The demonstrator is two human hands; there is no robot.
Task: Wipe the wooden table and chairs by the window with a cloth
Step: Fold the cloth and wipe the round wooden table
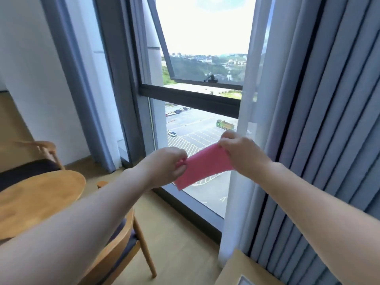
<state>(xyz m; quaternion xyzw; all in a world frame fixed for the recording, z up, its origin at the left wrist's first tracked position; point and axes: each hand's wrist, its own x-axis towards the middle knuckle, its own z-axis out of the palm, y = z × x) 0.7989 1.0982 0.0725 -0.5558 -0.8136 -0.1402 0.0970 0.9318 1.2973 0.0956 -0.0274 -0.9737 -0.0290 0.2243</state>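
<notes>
No readable writing or brand is seen. A plain pink cloth [202,166], flat and smooth, apparently folded, is stretched in the air between both hands before the window [197,112]. Its left edge is pinched by the left hand [167,164], its upper right corner by the right hand [241,152]. Below and left of the left grip lie the round wooden surface [41,194] and a wooden chair [125,239].

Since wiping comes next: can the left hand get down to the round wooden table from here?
Probably yes: the left hand pinches the pink cloth above the table, and nothing lies between.
</notes>
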